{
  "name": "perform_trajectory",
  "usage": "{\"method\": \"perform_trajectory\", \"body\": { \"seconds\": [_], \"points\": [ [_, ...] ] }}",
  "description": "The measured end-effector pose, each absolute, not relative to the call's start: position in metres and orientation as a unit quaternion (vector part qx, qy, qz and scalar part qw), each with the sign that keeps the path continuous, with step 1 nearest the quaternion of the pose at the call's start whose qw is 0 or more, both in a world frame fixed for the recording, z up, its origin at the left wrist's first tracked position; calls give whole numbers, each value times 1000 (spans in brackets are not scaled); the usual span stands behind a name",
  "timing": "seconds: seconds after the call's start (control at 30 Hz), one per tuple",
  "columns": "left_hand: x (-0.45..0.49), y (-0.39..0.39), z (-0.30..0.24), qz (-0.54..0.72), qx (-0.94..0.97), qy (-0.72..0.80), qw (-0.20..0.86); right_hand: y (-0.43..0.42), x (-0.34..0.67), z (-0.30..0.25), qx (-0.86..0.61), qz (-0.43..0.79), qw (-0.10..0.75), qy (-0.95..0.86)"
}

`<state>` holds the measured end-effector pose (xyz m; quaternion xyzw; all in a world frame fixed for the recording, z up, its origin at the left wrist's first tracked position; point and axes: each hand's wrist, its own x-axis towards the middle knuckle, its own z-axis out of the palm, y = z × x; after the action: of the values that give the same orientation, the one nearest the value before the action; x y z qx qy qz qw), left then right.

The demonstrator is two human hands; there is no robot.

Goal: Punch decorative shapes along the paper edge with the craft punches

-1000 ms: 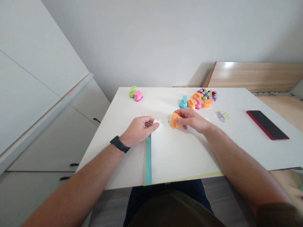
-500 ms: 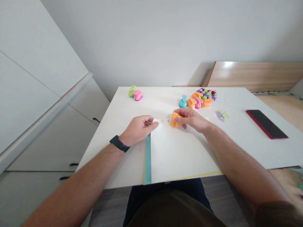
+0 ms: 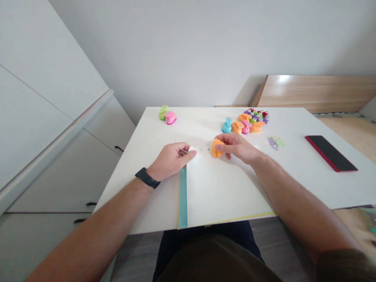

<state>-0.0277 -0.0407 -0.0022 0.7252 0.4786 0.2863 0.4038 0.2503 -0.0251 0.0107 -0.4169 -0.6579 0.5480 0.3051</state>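
Observation:
My left hand (image 3: 176, 157) pinches the upper left corner of a white sheet of paper (image 3: 226, 188) between thumb and fingers. Under the sheet, a strip of blue paper (image 3: 183, 197) shows along the left side, and a yellow edge peeks out at the bottom. My right hand (image 3: 233, 147) grips an orange craft punch (image 3: 216, 149) at the sheet's top edge, thumb on its near side. Whether the paper sits in the punch's slot I cannot tell. Tiny cut bits (image 3: 208, 149) lie between the two hands.
Several more punches, among them a blue one (image 3: 226, 126), cluster at the back with small coloured ones (image 3: 258, 116). A green (image 3: 163, 113) and a pink punch (image 3: 170, 118) stand back left. Purple and green paper cutouts (image 3: 275, 143) and a black-and-red flat board (image 3: 331, 153) lie right.
Both hands keep their holds on the paper and the orange punch in nearly the same place. The whole view has shifted very slightly.

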Motion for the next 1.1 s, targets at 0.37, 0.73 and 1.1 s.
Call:
{"method": "perform_trajectory", "body": {
  "seconds": [0.37,0.73,1.1],
  "points": [
    [-28,-40,-4,279,724,479,410,-26,248,14,-421,543,303,-660],
    [-29,-40,-7,276,724,482,408,-29,246,19,-429,535,296,-665],
    [-29,-41,-4,274,724,482,411,-26,246,12,-450,520,309,-656]
  ]
}}
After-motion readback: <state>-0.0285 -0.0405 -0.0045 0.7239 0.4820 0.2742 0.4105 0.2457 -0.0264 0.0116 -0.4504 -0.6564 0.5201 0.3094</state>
